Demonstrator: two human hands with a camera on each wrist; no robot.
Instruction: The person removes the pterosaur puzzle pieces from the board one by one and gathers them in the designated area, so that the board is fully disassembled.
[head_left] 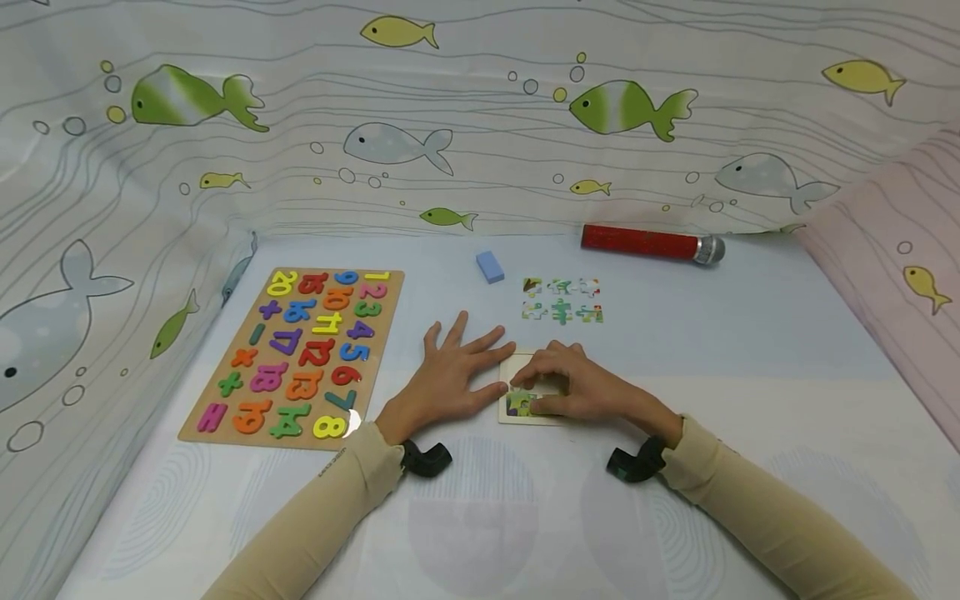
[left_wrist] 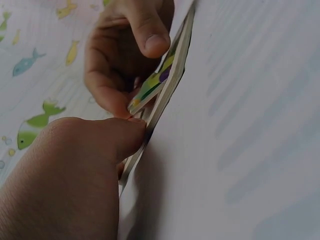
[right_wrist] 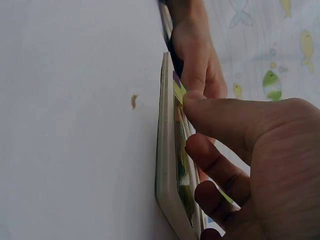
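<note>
Thumb and fingertips of the right hand (head_left: 583, 385) look to be pinching a green puzzle piece (left_wrist: 150, 88), tilted up in the shallow tray (head_left: 525, 421), though the hand hides a lot of it. Fingers of the left hand (head_left: 456, 373) are spread wide, thumb at the tray's left edge. Just beyond sit six loose pieces (head_left: 561, 312) in two rows, then a blue block (head_left: 490, 267), red microphone (head_left: 637, 242), and number board (head_left: 381, 333) off left.

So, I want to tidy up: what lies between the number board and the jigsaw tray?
In the head view, the left hand, fingers spread, lies between them.
</note>
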